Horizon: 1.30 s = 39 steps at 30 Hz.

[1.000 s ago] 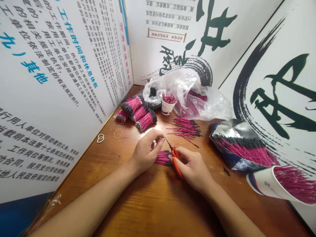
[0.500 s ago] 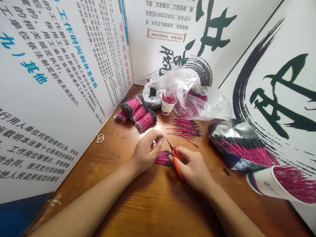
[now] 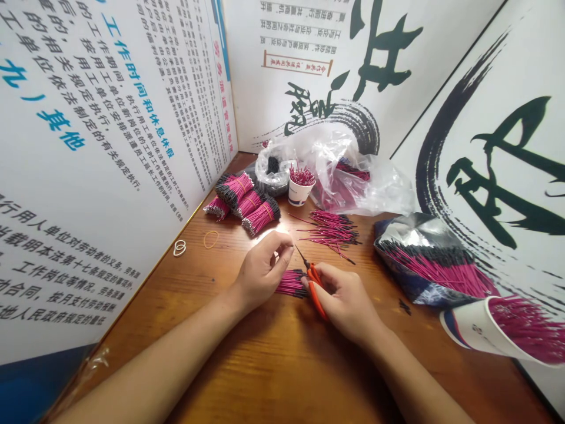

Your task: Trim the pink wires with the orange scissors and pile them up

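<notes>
A wooden table point(image 3: 273, 365) carries banded bundles point(image 3: 247, 203) of pink wires at the back left, two rubber bands point(image 3: 210, 238) near them, a paper cup point(image 3: 301, 191), clear bags point(image 3: 366, 176), loose wires point(image 3: 331, 229), a foil bag point(image 3: 419, 227), a tipped cup point(image 3: 472, 327) at right and a small pile point(image 3: 291, 282) at centre

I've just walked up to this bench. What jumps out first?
Magenta wires with black ends are everywhere: banded bundles at the back left, a loose heap mid-table, a foil bag full of them on the right, a tipped paper cup at the right edge. At the centre of the wooden table the right hand grips orange-handled snips beside the left hand, which rests against a small bundle.
</notes>
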{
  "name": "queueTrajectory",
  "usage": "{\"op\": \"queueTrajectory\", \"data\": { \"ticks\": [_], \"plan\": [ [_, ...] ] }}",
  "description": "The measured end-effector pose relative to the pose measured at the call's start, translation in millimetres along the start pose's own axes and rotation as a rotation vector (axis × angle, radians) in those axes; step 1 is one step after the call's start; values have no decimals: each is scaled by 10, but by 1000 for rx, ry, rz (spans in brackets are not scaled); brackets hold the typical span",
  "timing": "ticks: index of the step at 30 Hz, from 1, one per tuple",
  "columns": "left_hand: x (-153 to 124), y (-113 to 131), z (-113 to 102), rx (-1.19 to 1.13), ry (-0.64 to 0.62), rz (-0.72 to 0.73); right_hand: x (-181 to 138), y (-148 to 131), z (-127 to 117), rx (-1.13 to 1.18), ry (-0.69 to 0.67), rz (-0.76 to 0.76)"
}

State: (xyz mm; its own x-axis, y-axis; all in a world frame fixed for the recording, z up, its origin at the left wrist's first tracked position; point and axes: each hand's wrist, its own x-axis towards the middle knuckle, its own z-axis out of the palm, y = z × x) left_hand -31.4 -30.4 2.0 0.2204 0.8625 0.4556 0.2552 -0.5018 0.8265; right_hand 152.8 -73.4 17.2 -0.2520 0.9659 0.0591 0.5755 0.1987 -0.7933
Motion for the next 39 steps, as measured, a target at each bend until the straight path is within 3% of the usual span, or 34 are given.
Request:
{"op": "queueTrajectory", "data": {
  "ticks": [39],
  "plan": [
    [8, -1, -15, 12, -14, 33, 5, 6, 1, -7, -10, -21]
  ]
}}
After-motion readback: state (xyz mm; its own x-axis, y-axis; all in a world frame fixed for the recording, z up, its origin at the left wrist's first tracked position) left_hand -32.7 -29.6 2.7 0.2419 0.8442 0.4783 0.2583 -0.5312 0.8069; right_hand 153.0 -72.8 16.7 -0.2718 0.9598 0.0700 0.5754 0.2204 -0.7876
